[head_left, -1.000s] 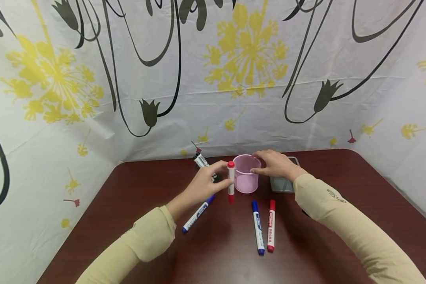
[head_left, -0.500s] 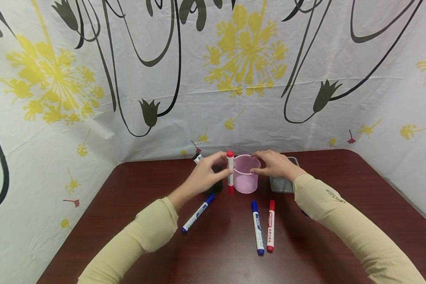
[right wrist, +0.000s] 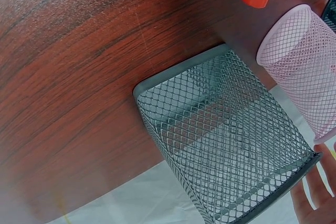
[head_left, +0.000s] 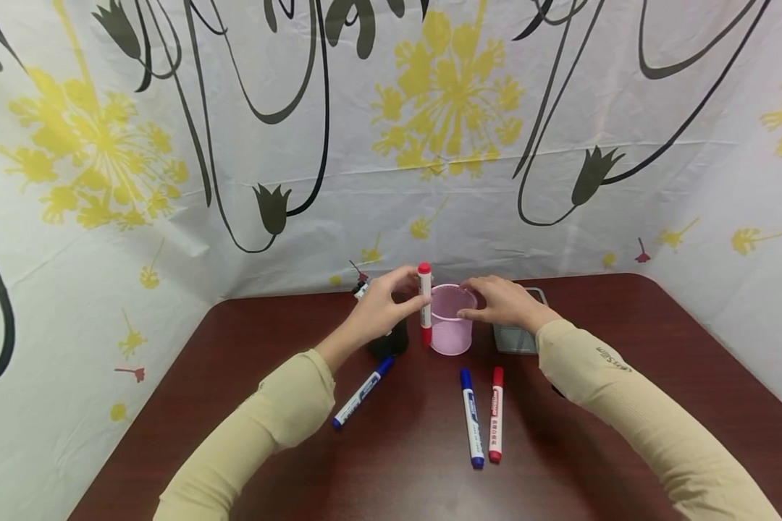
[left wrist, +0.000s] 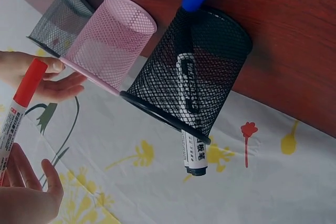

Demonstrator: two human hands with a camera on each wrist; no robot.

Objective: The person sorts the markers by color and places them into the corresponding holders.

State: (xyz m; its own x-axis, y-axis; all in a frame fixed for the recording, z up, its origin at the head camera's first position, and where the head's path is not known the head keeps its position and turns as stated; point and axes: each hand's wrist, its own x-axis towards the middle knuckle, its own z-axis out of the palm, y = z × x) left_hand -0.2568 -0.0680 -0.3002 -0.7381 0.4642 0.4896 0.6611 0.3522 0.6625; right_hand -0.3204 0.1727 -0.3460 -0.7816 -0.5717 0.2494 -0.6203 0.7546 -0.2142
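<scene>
Head view: the left hand [head_left: 381,304] has a red-and-white marker [head_left: 426,300] pinched between thumb and fingers, upright, just left of the pink mesh cup [head_left: 452,336] near the table's [head_left: 391,477] far edge. The hold leaves both red ends free, probably to keep its lower end unobstructed. And the right hand [head_left: 505,300]: thumb and fingers bent around the cup's right rim, a grip that looks meant to steady it. Nearer the table's front edge, a blue marker [head_left: 472,420] and a second red marker [head_left: 497,416] lie side by side; another blue marker [head_left: 363,393] slants toward the left edge.

Over to the left wrist: the pinched marker's red end points tableward, apart from the pink wall here. A black-capped marker [left wrist: 189,85] leans in the black mesh cup [left wrist: 220,51], propped by its wall, tip past the rim.

Right wrist now: the grey mesh holder [right wrist: 226,135] stands beside the pink cup, fingers [right wrist: 317,187] showing past its rim; their exact contact I can't tell from here.
</scene>
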